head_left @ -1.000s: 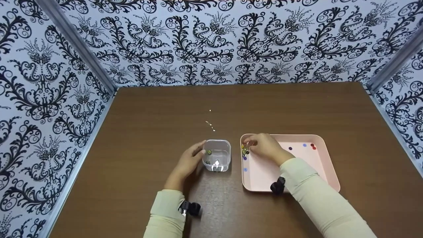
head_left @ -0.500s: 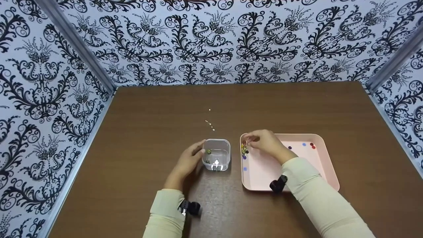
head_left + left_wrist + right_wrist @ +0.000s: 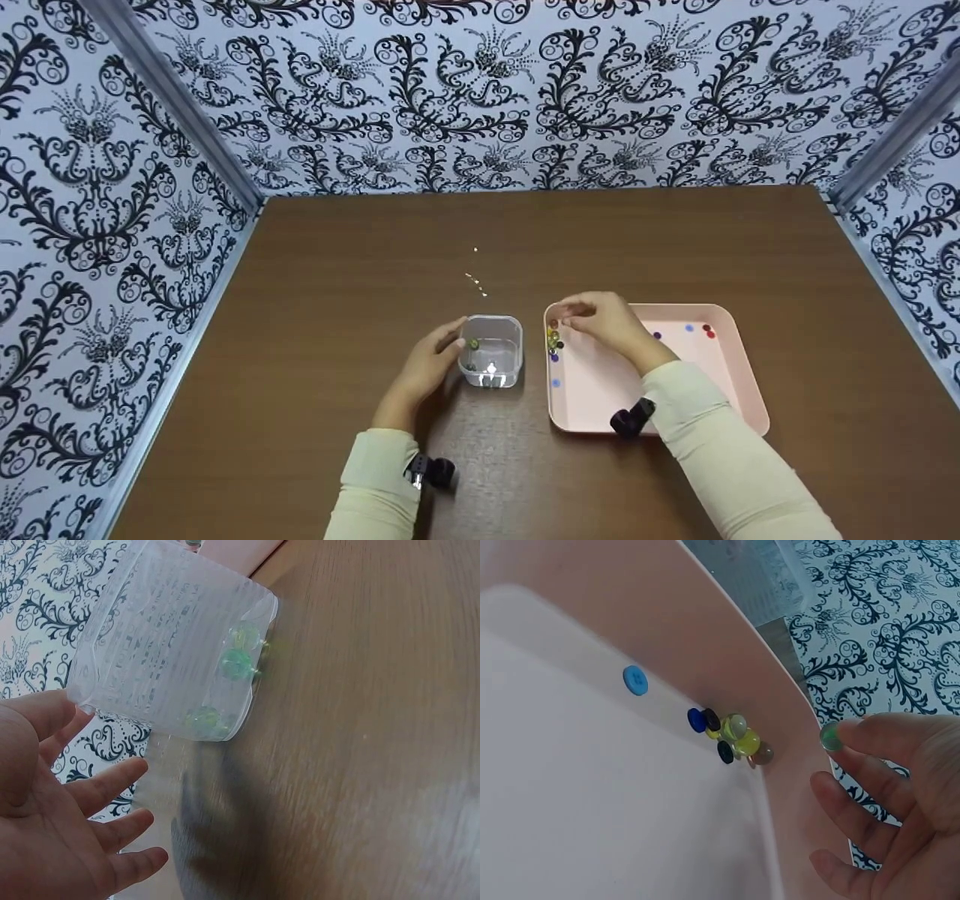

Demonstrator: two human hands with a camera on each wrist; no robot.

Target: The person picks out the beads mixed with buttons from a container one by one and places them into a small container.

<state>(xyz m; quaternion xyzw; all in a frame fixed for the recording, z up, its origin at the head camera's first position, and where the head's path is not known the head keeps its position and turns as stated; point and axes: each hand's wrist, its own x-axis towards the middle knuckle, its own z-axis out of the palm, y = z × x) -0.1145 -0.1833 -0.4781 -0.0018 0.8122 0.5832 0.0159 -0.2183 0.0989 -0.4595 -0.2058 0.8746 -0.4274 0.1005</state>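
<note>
My left hand (image 3: pixel 427 367) holds the left rim of a small clear plastic container (image 3: pixel 508 352) with thumb and index finger, the other fingers spread apart. Several greenish marbles (image 3: pixel 238 664) lie inside the container. On the right, my right hand (image 3: pixel 604 322) is over the far left corner of a pink tray (image 3: pixel 600 409). Its thumb and index finger pinch a green marble (image 3: pixel 831 736), raised about level with the tray's rim in the right wrist view. Below it, a cluster of yellow and clear marbles (image 3: pixel 747 741) with dark buttons (image 3: pixel 725 752) rests against the tray's wall.
A light blue button (image 3: pixel 635 680) lies apart near the tray's left wall. More buttons, including red ones (image 3: pixel 709 334), are at the tray's far right. Brown tabletop (image 3: pixel 337 262) surrounds both containers, with patterned walls (image 3: pixel 487 97) behind and at the sides.
My right hand has drawn slightly up and back from the marble cluster, its thumb and index finger pinching a green marble. The left hand and the plastic container stay in place.
</note>
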